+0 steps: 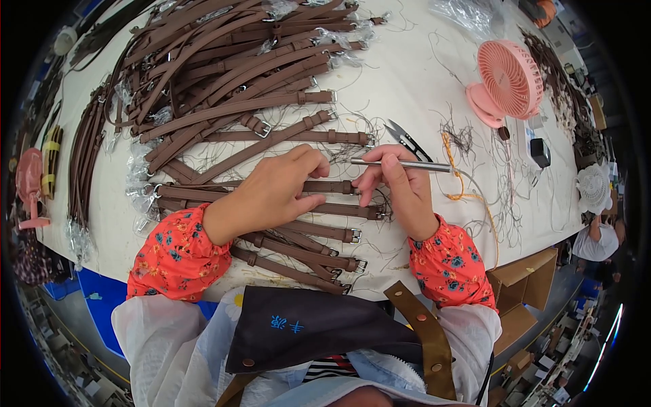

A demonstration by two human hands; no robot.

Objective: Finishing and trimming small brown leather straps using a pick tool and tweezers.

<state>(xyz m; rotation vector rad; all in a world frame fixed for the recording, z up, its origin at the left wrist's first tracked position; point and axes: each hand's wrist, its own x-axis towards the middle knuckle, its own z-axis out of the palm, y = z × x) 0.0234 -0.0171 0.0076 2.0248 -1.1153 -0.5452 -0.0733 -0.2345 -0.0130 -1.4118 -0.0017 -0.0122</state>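
Many brown straps (224,102), white worktable (407,81)

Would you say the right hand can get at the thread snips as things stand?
Probably yes: the thread snips lie uncovered on the table just beyond the right hand, though it already holds a thin metal tool.

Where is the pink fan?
In the head view the pink fan stands at the upper right of the white table, beyond the right hand and right of the small snips.

White table (407,74): brown straps (224,88), pink fan (508,78), thread snips (405,139), loose threads (461,139).
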